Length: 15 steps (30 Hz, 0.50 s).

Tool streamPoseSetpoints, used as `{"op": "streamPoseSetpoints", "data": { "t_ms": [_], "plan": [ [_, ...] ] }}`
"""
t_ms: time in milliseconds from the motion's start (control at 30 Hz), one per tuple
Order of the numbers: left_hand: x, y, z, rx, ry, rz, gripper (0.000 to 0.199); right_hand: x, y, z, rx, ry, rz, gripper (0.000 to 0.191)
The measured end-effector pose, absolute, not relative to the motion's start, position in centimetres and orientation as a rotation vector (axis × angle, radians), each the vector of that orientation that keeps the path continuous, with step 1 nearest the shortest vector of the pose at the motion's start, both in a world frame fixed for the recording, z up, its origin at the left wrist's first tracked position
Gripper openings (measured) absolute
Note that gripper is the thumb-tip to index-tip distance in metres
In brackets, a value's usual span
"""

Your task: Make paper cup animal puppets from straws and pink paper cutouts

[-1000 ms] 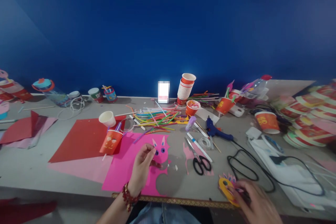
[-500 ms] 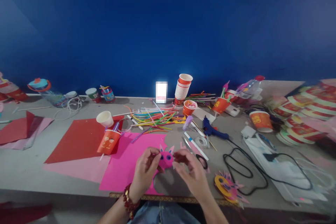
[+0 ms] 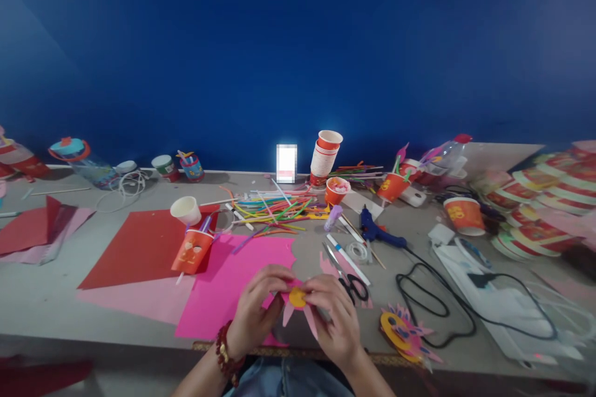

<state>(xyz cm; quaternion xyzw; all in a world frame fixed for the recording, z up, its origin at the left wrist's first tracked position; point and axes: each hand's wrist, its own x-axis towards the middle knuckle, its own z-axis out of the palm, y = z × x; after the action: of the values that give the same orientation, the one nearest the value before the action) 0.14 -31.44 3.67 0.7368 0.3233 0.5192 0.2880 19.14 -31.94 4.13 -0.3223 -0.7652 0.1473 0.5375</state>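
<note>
Pink paper cutout with yellow disc being pinched from both sides by left hand and right hand, near front edge of grey table. Light, bendy, easily creased, presumably; best gripped by rim, long points spared.

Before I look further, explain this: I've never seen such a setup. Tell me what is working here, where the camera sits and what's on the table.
No machine here: a person is working bare-handed. One camera, worn on the head, looks forward and down. The left hand, with a beaded bracelet on its wrist, and the right hand together hold a pink cutout bearing a yellow disc. On the grey table lie a bright pink sheet, scissors, a pile of coloured strips and a blue glue gun. A stack of paper cups stands further back.
</note>
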Motion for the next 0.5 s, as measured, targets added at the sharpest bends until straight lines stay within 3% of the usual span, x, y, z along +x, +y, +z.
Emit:
{"op": "streamPoseSetpoints", "data": {
  "t_ms": [300, 500],
  "plan": [
    [-0.06, -31.54, 3.08, 2.112, 0.802, 1.46, 0.036, 18.89, -31.55, 4.17, -0.673, -1.812, 0.289, 0.021],
    [0.05, -31.41, 2.99, 2.067, 0.724, 1.478, 0.044, 18.92, -31.56, 3.57, -0.679, -1.835, 0.33, 0.031]
  ]
}}
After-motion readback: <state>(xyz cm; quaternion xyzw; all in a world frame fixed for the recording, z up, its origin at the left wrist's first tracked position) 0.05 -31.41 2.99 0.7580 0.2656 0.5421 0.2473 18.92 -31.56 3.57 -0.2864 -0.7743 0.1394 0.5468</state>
